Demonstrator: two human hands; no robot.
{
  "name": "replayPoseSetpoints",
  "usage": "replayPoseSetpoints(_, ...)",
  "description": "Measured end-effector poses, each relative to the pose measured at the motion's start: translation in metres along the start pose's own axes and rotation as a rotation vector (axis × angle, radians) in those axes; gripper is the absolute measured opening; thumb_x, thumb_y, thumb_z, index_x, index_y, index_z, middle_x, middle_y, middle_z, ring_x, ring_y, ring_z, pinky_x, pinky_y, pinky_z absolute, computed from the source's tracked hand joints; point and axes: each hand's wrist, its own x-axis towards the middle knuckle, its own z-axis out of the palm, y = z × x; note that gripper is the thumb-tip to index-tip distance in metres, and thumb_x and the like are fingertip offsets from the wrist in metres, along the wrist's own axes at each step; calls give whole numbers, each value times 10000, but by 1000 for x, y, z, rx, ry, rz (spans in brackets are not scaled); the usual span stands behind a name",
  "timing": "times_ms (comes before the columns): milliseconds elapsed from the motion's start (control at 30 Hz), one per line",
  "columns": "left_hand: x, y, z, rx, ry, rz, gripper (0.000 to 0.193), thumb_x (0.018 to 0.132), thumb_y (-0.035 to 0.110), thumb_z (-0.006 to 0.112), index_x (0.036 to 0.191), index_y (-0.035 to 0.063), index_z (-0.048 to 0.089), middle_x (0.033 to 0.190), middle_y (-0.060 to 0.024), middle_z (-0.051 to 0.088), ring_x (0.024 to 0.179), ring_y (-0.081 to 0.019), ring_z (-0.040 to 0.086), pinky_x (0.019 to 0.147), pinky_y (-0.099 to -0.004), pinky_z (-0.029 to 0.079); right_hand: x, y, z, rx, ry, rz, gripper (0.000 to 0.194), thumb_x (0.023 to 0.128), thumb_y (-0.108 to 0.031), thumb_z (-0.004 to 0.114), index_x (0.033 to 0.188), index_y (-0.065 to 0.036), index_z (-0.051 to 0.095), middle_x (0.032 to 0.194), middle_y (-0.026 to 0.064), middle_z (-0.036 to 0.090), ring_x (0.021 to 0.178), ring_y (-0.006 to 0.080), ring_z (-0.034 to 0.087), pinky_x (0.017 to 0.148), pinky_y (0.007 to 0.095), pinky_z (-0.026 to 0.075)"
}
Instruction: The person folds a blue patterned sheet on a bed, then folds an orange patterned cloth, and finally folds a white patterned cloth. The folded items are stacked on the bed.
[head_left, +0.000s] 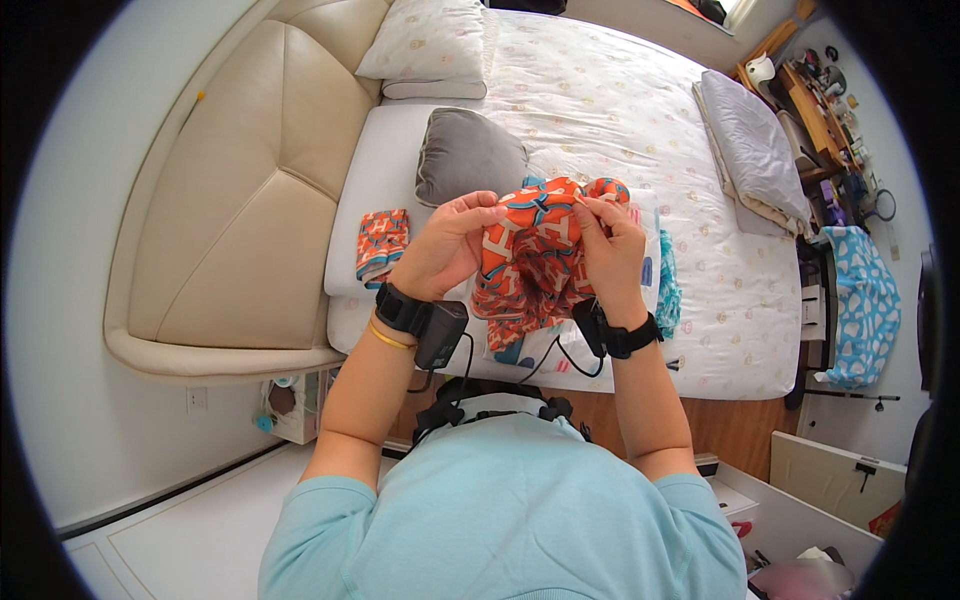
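Observation:
An orange patterned garment (532, 255) with white letter shapes and blue trim hangs between my hands above the bed. My left hand (454, 244) pinches its upper left edge between thumb and fingers. On the opposite side, my right hand (611, 247) grips the upper edge near a small pale spot. The cloth sags open between them, and its lower part rests over other fabric. A folded piece of matching orange cloth (382, 246) lies to the left on a white pillow (352, 195).
Beyond my hands sits a grey cushion (469, 156). Turquoise patterned cloth (667, 289) lies right of my right hand. A padded cream headboard (225, 217) borders the bed (735, 315) on the left. Folded grey bedding (750, 150) is at the far right. Cables hang from both wrist devices.

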Motion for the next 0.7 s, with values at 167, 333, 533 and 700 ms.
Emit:
replayPoseSetpoints(167, -1, -10, -5, 234, 45, -153, 102, 851, 52, 572, 946, 16, 564, 904, -73, 618, 806, -139, 604, 721, -251, 501, 0, -6, -2, -29, 19, -51, 108, 824, -58, 607, 874, 35, 627, 739, 76, 594, 666, 140, 536, 616, 245, 413)
replayPoseSetpoints(333, -2, -30, -16, 511, -102, -410, 126, 855, 92, 585, 946, 4, 592, 865, -45, 617, 753, -99, 581, 676, -225, 481, -6, -11, -1, -75, -66, -245, 87, 798, -30, 606, 866, 21, 622, 739, 120, 569, 644, 230, 556, 588, 290, 438)
replayPoseSetpoints(533, 8, -25, -32, 425, 13, -123, 161, 876, 138, 564, 968, 9, 593, 930, -44, 627, 848, -113, 582, 787, -264, 453, -12, -13, -9, -125, -72, -145, 91, 801, -34, 596, 881, 3, 619, 741, 134, 561, 637, 272, 565, 563, 318, 443)
replayPoseSetpoints(700, 3, -26, -27, 95, -111, -327, 292, 913, 199, 509, 1130, 4, 500, 1085, -98, 594, 969, -174, 587, 893, -345, 455, -10, -11, -10, -147, -25, -198, 90, 803, -36, 590, 881, -2, 619, 732, 134, 555, 634, 272, 565, 552, 322, 439)
